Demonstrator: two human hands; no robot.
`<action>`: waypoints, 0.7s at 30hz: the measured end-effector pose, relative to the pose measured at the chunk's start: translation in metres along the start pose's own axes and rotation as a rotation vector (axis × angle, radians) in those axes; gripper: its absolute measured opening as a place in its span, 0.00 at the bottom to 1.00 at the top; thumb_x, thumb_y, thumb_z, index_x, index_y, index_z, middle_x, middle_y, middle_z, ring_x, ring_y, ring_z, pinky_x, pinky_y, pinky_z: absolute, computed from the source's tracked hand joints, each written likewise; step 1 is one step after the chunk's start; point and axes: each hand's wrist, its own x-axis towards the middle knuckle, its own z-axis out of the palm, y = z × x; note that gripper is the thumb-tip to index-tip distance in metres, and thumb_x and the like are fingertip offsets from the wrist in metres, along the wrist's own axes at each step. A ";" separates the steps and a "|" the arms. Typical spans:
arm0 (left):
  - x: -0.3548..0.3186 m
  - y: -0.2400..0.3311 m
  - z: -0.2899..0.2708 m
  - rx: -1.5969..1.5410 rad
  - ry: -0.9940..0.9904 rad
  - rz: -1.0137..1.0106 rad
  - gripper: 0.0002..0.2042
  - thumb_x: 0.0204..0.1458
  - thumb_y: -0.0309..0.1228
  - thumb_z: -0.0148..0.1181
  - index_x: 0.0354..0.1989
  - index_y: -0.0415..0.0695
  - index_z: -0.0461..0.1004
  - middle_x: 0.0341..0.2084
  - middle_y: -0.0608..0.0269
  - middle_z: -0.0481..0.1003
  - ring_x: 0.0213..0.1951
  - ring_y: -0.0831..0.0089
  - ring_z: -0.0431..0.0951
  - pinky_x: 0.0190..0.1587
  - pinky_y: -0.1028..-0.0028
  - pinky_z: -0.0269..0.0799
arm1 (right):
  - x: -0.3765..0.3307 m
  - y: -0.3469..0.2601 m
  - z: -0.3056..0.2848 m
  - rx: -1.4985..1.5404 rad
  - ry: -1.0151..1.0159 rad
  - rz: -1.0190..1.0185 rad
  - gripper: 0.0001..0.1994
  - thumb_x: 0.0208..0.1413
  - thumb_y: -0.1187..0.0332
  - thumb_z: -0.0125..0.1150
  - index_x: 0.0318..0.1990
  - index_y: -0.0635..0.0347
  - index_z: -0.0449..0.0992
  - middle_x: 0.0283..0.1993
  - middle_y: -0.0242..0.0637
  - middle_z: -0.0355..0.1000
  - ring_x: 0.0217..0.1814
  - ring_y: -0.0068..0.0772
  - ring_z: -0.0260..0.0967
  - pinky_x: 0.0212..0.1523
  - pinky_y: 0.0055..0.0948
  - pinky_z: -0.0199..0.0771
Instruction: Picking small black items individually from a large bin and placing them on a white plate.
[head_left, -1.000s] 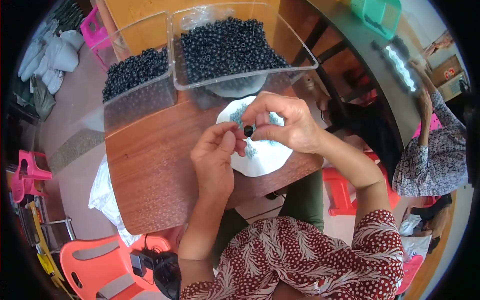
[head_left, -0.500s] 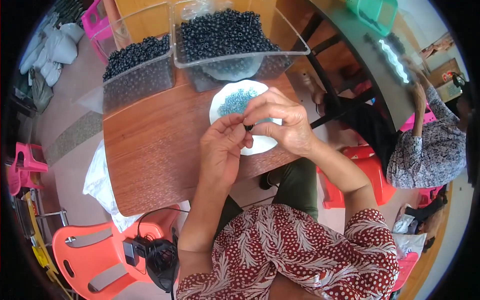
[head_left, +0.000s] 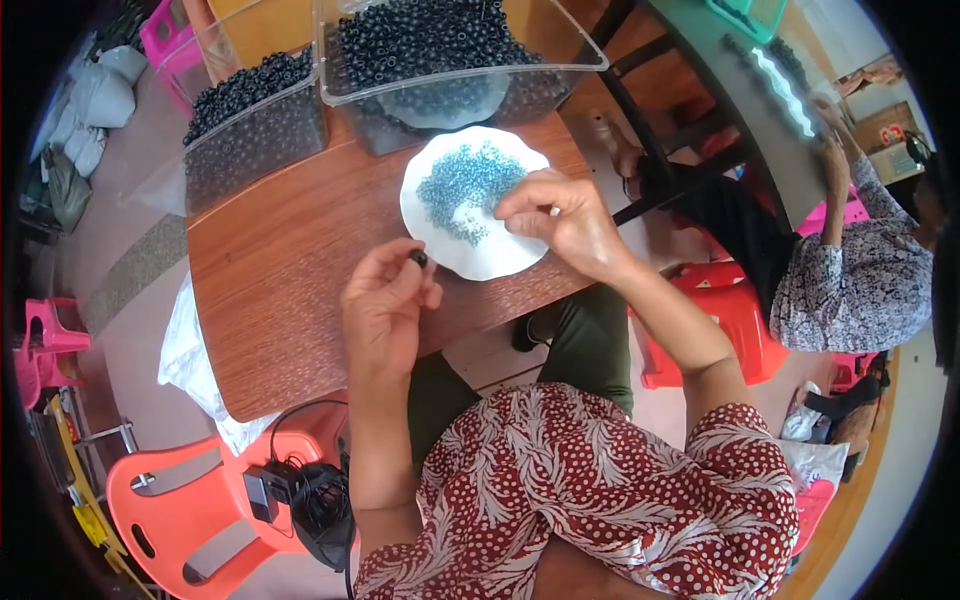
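Note:
Between the thumb and fingertips of my left hand [head_left: 385,295] is a small round black bead [head_left: 418,258], held beside the plate's left edge. My right hand [head_left: 565,220] reaches over the right part of a white scalloped plate [head_left: 480,262]. Its thumb and forefinger are pinched together; what they grip, if anything, is too small to see. Many tiny blue-green beads [head_left: 465,185] lie spread on the plate, with a bare white patch among them near my right fingertips.
Two clear plastic bins of black beads, a large one [head_left: 430,50] and a smaller one [head_left: 255,95], stand at the table's [head_left: 290,290] far side. Left of me is an orange chair [head_left: 165,500] with a black bag. At right, a person [head_left: 850,280] works at another table.
My hands have come apart: the left moved left and slightly down with the black bead, the right stays over the plate. The view has shifted, so the plate shows higher up.

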 end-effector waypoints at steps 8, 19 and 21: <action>-0.006 -0.005 -0.013 -0.036 0.058 -0.057 0.09 0.47 0.20 0.55 0.37 0.32 0.70 0.28 0.58 0.72 0.28 0.74 0.71 0.28 0.76 0.65 | 0.004 0.038 0.026 -0.527 0.014 -0.113 0.05 0.39 0.76 0.60 0.27 0.60 0.76 0.28 0.39 0.71 0.34 0.40 0.66 0.35 0.33 0.66; -0.005 -0.012 -0.018 -0.069 0.089 -0.031 0.08 0.47 0.20 0.55 0.37 0.33 0.70 0.28 0.58 0.72 0.26 0.76 0.70 0.27 0.77 0.64 | 0.005 0.053 0.029 -0.717 0.154 -0.202 0.08 0.37 0.77 0.57 0.28 0.57 0.76 0.24 0.37 0.68 0.31 0.40 0.64 0.30 0.36 0.65; -0.003 -0.013 -0.019 -0.076 0.090 -0.035 0.08 0.47 0.20 0.55 0.37 0.33 0.70 0.28 0.58 0.72 0.26 0.76 0.70 0.26 0.77 0.64 | 0.003 0.052 0.026 -0.653 0.140 -0.255 0.08 0.37 0.78 0.57 0.28 0.56 0.76 0.23 0.37 0.67 0.31 0.40 0.64 0.30 0.36 0.65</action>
